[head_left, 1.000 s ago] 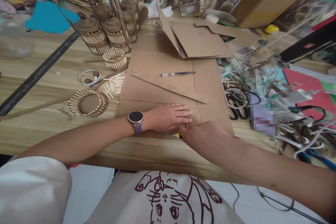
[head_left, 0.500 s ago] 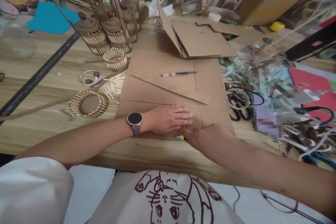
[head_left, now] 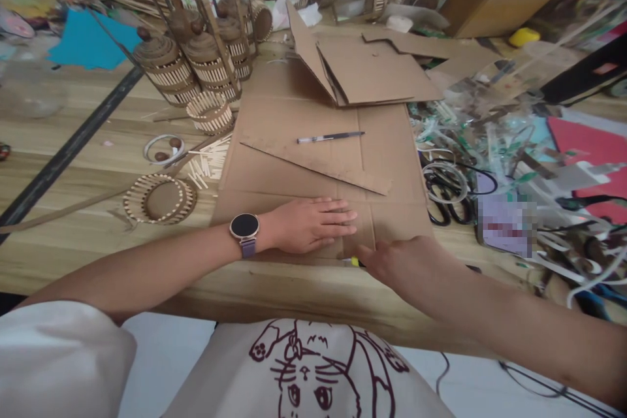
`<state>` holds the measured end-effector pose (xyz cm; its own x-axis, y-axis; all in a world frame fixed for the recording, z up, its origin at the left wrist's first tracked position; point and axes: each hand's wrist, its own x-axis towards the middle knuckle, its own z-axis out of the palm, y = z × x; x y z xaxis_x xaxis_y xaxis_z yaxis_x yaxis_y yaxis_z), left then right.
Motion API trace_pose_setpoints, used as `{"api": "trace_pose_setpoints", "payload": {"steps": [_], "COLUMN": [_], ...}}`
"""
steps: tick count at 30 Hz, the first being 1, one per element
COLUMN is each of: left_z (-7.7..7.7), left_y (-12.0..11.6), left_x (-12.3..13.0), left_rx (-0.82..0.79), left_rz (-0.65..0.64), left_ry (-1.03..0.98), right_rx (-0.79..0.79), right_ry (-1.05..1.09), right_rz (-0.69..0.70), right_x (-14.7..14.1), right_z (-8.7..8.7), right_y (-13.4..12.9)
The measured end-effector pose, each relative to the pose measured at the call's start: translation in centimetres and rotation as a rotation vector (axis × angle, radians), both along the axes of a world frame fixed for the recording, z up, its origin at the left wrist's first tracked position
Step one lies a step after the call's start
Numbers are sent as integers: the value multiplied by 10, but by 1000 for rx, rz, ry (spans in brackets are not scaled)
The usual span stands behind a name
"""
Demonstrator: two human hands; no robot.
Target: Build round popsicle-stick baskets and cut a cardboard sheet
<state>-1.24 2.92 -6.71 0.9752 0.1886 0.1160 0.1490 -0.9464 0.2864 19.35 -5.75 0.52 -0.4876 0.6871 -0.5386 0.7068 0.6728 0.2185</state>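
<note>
My left hand point(head_left: 313, 225) lies flat on a large brown cardboard sheet point(head_left: 289, 176), fingers stretched out to the right. Just right of its fingertips, my right hand point(head_left: 396, 260) is closed around a box cutter point(head_left: 355, 262). Only the cutter's yellow tip and a bit of blade show; the palm hides most of its body. The blade points left, at the sheet's near edge. Further up the sheet rests a pen point(head_left: 330, 138), and below it a thin slanting cardboard strip point(head_left: 318, 170).
Folded cardboard point(head_left: 377, 68) lies at the sheet's far end. Lantern-like stick baskets point(head_left: 166, 68) and a round stick basket point(head_left: 159, 199) stand left, near loose sticks point(head_left: 210, 160). Scissors point(head_left: 448, 209), a phone point(head_left: 507, 222) and plastic scraps crowd the right.
My right hand has moved slightly right with the box cutter, away from the left fingertips, and more of the cutter's tip now shows. The left hand stays flat on the sheet.
</note>
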Motion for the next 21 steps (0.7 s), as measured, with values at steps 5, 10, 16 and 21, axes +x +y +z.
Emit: {"api": "trace_pose_setpoints", "payload": {"steps": [5, 10, 16, 21], "left_z": [3, 4, 4, 3], "left_y": [-1, -1, -1, -1], "left_x": [0, 1, 1, 2], "left_rx": [8, 3, 17, 29], "left_rz": [12, 18, 17, 29], "left_ry": [57, 62, 86, 76], "right_rx": [-10, 21, 11, 27], "right_ry": [-22, 10, 8, 197], "right_rz": [-18, 16, -18, -46], "right_x": [12, 28, 39, 67], "right_z": [1, -2, -4, -8], "right_y": [-2, -5, -10, -1]}}
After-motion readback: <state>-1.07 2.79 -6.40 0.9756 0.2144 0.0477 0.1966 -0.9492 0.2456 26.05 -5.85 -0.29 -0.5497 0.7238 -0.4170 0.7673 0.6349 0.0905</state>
